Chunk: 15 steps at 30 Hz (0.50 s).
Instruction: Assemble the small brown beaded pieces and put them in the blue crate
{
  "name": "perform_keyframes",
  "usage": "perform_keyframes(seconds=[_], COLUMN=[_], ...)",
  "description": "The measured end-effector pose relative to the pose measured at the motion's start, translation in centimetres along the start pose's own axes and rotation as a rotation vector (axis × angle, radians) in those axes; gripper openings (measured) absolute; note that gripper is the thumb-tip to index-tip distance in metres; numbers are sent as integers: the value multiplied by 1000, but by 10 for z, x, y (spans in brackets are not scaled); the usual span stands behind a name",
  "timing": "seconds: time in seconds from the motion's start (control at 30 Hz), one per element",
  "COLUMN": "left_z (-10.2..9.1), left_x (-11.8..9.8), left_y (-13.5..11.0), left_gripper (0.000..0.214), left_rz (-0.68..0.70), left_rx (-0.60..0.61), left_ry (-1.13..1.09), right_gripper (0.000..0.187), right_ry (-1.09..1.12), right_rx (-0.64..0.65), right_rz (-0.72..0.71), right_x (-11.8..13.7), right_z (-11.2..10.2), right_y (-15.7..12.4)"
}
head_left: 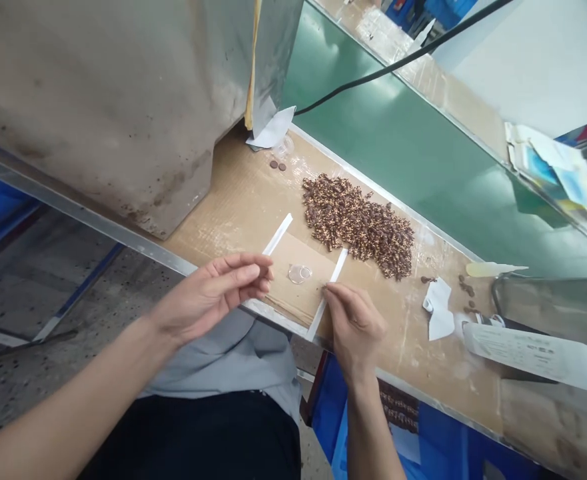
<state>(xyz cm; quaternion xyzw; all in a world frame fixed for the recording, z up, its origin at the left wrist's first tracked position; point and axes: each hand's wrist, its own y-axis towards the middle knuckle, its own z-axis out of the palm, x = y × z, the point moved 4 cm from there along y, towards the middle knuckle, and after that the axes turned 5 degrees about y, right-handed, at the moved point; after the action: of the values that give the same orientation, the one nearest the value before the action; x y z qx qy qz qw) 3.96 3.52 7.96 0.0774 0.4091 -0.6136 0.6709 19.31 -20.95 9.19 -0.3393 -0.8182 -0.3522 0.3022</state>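
Left hand and right hand ungloved, forearms bare, black garment, apparently a top, creased grey cloth.

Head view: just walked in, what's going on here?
A person works bare-handed at a cardboard-covered bench. The left hand is beside the left white strip; the right hand has its fingertips drawn together by the right white strip. Whether either hand holds something small, I can't tell. A clear round piece lies between the strips, and a big pile of small brown, coppery parts sits farther back on the bench.
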Motion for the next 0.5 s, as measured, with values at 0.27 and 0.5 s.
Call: perform_keyframes(seconds=[0.27,0.5], left_z=[-10,-13], left_x=[-12,-5], left_y=[13,10], left_gripper=[25,21], left_rz=[181,207], left_rx=[-64,-42], left_ry=[25,10], right_gripper=[8,9], right_ry=[137,41], right_rx=[-77,-47], right_rz=[4,-97], right_x=[31,53], right_z=[4,15], right_y=[9,23])
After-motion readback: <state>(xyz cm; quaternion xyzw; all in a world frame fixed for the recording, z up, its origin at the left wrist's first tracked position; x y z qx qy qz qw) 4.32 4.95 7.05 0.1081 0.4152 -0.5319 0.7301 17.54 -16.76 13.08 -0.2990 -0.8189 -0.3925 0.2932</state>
